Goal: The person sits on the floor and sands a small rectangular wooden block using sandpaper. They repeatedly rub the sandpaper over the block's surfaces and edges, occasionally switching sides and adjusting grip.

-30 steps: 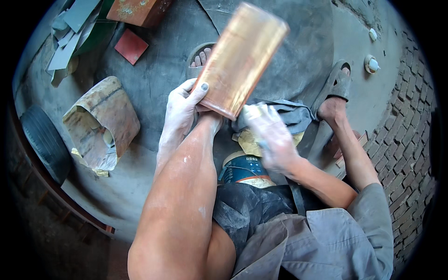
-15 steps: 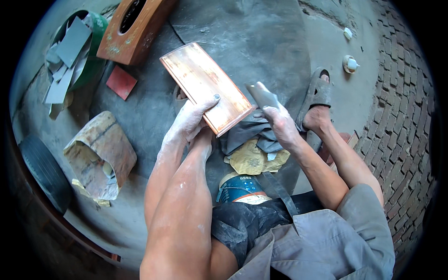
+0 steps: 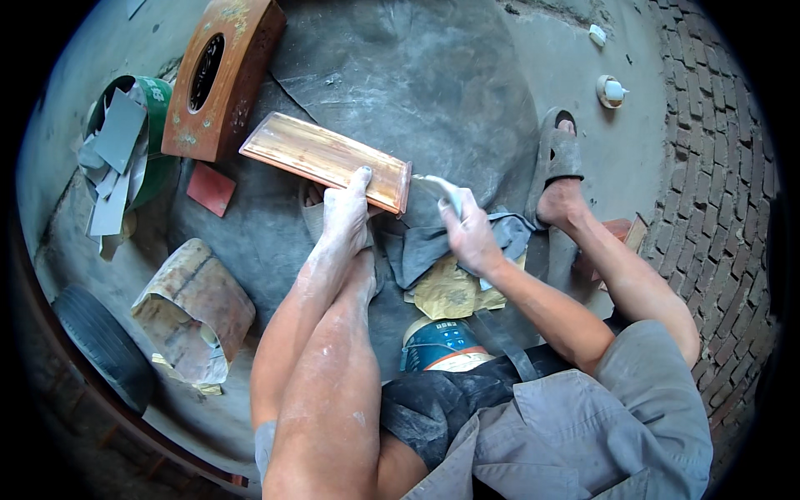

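Observation:
A rectangular wooden panel (image 3: pixel 321 158) with a moulded, reddish edge and a worn, pale top is held out over my knees. My left hand (image 3: pixel 346 212), dusted white, grips its near side, thumb on top and fingers hidden underneath. By the panel's right end, my right hand (image 3: pixel 475 240) is closed around a bent grey piece of sandpaper (image 3: pixel 446 192). The sandpaper's tip is close to the panel's end edge; whether they touch I cannot tell. Below that hand lies a dark grey cloth (image 3: pixel 425 254), partly over a yellowish paper sheet (image 3: pixel 447 293).
An orange-brown wooden box (image 3: pixel 242 83) with an oval opening stands at the far left, near a green bucket (image 3: pixel 156 171) of grey sheets. A red square piece (image 3: pixel 211 189), a stained rolled sheet (image 3: pixel 196 292) and a tire (image 3: pixel 104 346) lie leftward. A blue-and-white bucket (image 3: pixel 442 344) stands near my lap.
The panel has turned to lie more crosswise and shifted left with my left hand. My right hand has moved left and closed more around the sandpaper. The whole view has shifted slightly.

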The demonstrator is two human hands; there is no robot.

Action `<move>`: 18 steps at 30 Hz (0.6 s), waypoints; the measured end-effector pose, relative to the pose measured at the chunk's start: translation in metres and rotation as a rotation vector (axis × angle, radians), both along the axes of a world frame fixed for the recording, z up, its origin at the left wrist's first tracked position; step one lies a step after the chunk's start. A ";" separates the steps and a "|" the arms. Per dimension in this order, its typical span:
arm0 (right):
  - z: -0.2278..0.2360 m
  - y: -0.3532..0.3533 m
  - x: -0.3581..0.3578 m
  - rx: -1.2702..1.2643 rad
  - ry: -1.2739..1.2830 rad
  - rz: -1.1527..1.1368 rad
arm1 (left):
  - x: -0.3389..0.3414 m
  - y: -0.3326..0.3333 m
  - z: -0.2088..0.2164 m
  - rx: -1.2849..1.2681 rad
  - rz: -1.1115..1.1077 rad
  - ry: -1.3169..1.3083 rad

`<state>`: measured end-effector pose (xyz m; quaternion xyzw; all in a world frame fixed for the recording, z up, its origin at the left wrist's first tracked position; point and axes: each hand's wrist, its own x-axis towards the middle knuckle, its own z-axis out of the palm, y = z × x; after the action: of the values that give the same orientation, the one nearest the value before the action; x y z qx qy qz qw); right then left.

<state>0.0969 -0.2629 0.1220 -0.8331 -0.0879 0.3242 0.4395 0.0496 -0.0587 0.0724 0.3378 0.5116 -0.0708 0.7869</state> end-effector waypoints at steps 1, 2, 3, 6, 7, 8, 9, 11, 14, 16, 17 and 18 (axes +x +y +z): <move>-0.004 0.003 -0.014 0.013 -0.071 0.072 | -0.002 0.001 0.000 -0.013 0.008 0.000; -0.006 0.008 -0.022 0.023 -0.146 0.144 | -0.002 0.001 0.001 -0.028 0.015 -0.003; -0.009 0.010 -0.025 0.031 -0.194 0.161 | -0.002 0.002 0.001 -0.032 0.031 0.009; -0.025 0.015 -0.022 0.008 -0.290 0.187 | 0.002 0.000 0.002 -0.010 0.042 0.040; -0.040 0.019 -0.006 -0.028 -0.288 0.183 | 0.006 -0.001 0.005 0.020 0.023 0.049; -0.044 0.027 0.006 -0.062 -0.286 0.182 | 0.008 0.000 0.006 0.050 0.007 0.057; -0.042 0.030 0.010 -0.085 -0.285 0.175 | 0.006 0.000 0.003 0.056 0.015 0.051; -0.018 0.029 -0.011 0.034 -0.260 0.205 | 0.000 0.001 0.001 0.035 0.065 0.038; -0.020 0.025 -0.020 0.028 -0.282 0.208 | -0.001 -0.002 0.000 0.039 0.066 0.049; -0.044 0.023 0.004 -0.099 -0.289 0.209 | 0.006 -0.006 0.004 0.068 0.059 0.046; -0.048 0.032 0.016 -0.093 -0.317 0.217 | 0.005 -0.005 0.003 0.070 0.054 0.059; -0.042 0.034 0.011 -0.071 -0.281 0.210 | 0.004 -0.002 0.003 0.073 0.049 0.071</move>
<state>0.1076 -0.2292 0.0801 -0.8715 -0.2236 0.2515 0.3568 0.0532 -0.0612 0.0756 0.3509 0.5495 -0.0447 0.7569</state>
